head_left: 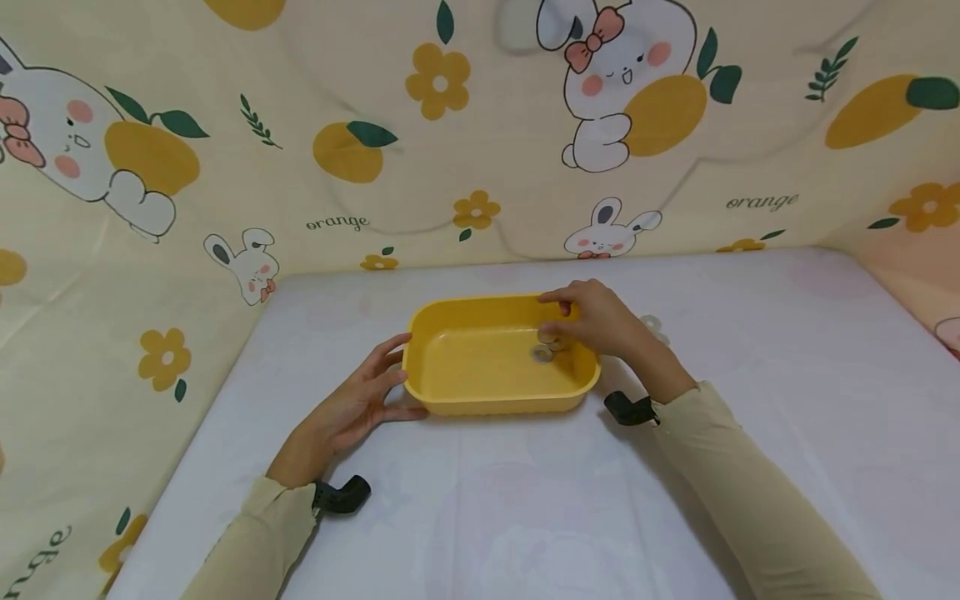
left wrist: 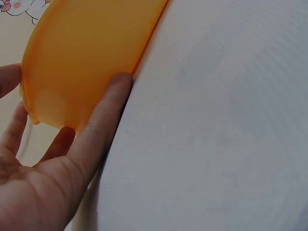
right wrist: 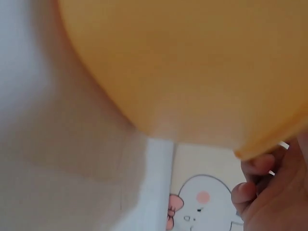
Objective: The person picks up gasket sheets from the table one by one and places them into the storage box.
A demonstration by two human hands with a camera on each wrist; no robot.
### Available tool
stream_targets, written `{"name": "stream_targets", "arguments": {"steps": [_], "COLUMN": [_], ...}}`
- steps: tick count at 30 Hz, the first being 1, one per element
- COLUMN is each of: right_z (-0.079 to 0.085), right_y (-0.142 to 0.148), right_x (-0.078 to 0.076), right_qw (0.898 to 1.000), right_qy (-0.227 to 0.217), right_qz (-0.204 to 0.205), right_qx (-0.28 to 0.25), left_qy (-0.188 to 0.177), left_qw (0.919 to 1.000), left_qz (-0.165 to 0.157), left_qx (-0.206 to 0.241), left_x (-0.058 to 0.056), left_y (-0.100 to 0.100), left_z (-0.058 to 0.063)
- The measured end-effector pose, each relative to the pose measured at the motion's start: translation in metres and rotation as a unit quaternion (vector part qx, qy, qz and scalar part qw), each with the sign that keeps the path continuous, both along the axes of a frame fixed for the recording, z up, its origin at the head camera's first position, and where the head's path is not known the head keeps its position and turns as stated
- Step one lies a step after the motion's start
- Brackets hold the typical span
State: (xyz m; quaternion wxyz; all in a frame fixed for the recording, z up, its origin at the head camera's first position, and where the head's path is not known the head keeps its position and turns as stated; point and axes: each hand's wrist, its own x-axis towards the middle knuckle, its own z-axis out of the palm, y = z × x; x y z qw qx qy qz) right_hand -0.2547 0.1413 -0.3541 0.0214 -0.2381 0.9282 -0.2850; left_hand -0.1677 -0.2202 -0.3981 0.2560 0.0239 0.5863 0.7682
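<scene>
A yellow rectangular plastic tub (head_left: 465,358) stands in the middle of the white table. Against its left end rest the spread fingers of my left hand (head_left: 367,396); the thumb (left wrist: 103,115) lies along the lower front wall. My right hand (head_left: 592,317) reaches over the right rim into the tub. A gap shows between its index finger and thumb. Just below that thumb, several small round silvery coin-like discs (head_left: 542,354) lie on the tub floor at the right. The right wrist view shows mostly the tub's outer wall (right wrist: 183,72), and the discs are hidden there.
Behind my right wrist, more pale round discs (head_left: 654,325) lie on the white table (head_left: 465,508), partly covered by the arm. A cream cloth printed with rabbits and oranges (head_left: 450,150) hangs behind and at the sides. Each wrist wears a black strapped device (head_left: 341,495).
</scene>
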Motion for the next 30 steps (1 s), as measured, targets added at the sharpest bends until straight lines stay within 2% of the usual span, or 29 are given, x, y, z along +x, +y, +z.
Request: {"name": "stream_targets", "arguments": {"steps": [8, 14, 21, 30], "right_z": [0.007, 0.013, 0.013, 0.004], "right_y": [0.031, 0.066, 0.100, 0.130], "right_x": [0.013, 0.019, 0.015, 0.009], "right_qw": [1.000, 0.999, 0.995, 0.987], "right_qy": [0.001, -0.009, -0.021, -0.089], "right_qz": [-0.019, -0.031, -0.061, -0.065], "right_qx": [-0.007, 0.032, 0.071, 0.120], "left_qy": [0.002, 0.000, 0.001, 0.001], "left_qw": [1.0000, 1.0000, 1.0000, 1.0000], "left_qz": [-0.001, -0.005, 0.002, 0.001], "left_qx": [0.001, 0.005, 0.002, 0.004], "left_x": [-0.001, 0.000, 0.000, 0.000], "left_y": [0.000, 0.000, 0.000, -0.001], "left_z": [0.001, -0.002, -0.002, -0.002]}}
